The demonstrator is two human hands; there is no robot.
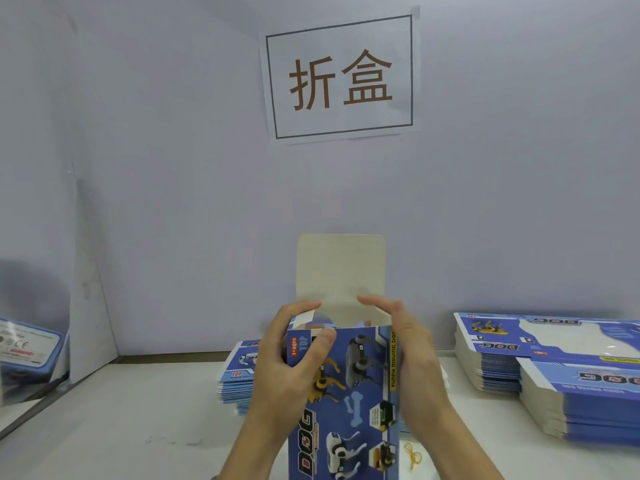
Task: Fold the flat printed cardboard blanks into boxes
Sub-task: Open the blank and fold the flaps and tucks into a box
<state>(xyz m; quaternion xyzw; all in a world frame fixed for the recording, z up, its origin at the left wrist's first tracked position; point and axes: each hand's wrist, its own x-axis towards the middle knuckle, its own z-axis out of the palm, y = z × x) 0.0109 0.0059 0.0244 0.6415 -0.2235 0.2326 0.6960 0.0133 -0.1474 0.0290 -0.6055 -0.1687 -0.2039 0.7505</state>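
Observation:
A blue printed box [360,393] with toy-dog pictures stands upright in front of me, opened into a tube. Its plain cardboard top flap [341,268] sticks straight up. My left hand [287,362] grips the box's upper left edge, thumb across the printed front and fingers curled over a small side flap. My right hand [408,344] holds the upper right side, its fingers bent over the open top toward the flap's base.
A stack of flat blue blanks [235,375] lies behind the box on the white table [121,420]. Two bigger stacks of blanks [554,372] fill the right side. A yellow rubber band [412,453] lies near the box. A paper sign [341,77] hangs on the wall.

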